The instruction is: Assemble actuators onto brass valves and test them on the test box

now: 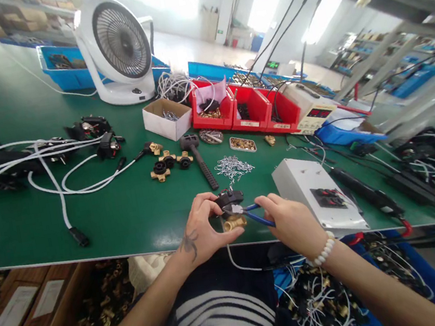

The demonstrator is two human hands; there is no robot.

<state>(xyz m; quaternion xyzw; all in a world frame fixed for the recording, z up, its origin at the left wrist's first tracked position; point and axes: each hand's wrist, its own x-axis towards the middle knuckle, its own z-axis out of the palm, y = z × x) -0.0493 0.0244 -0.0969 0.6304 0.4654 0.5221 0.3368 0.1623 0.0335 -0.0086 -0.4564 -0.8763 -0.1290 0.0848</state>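
Note:
My left hand (206, 222) is closed round a valve with a black housing (229, 198) and a brass body (235, 223), held at the table's near edge. A white cable (235, 262) hangs below it. My right hand (286, 215) grips blue-handled pliers (257, 216), whose jaws meet the valve between housing and brass; what they pinch is too small to make out. Just beyond lies a heap of small metal clips (233, 167). A black hammer (199, 160) rests to its left, beside several brass fittings (160, 173) with black parts.
A white fan (121, 40) stands at the back, near a white carton (167, 118) and red bins (247, 106). To the right sit a grey switch box (298, 178) and a black electric screwdriver (364, 192). Cabled valves (107, 144) lie left. A blue crate (420, 268) is below the table.

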